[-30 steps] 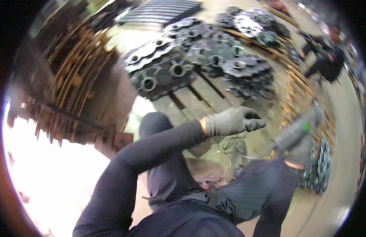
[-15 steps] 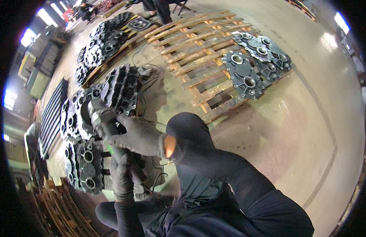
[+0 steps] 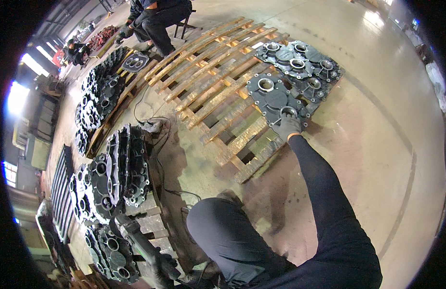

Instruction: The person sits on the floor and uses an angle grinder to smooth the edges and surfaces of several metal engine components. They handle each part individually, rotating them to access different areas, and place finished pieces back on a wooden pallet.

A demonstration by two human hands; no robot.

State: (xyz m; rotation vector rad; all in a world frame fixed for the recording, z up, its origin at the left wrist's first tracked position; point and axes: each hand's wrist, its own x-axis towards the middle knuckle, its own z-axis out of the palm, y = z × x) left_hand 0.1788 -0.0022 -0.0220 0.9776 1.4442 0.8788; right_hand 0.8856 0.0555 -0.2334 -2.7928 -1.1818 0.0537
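My right hand (image 3: 286,127), in a grey glove, reaches out to the pallet. Its fingers are hooked over the near ring of a dark metal cover casting (image 3: 276,98) with two large round bores. Low on the left, my gloved left hand (image 3: 161,269) is closed round the body of an angle grinder (image 3: 136,237). The grinder's head points towards castings stacked on the left pallet; its disc is hard to make out. Beside the gripped casting, more castings (image 3: 300,57) of the same sort lie on the pallet's far right corner.
A slatted wooden pallet (image 3: 203,107) lies ahead. Upright castings (image 3: 121,166) crowd a smaller pallet (image 3: 153,225) on my left, with another loaded stack (image 3: 100,91) beyond. A cable (image 3: 158,159) trails across the floor. A seated person (image 3: 158,24) is at the far side.
My right hand has left the grinder and moved right onto the casting. My left hand and the grinder have dropped lower. The view has shifted, showing more of the seated person.
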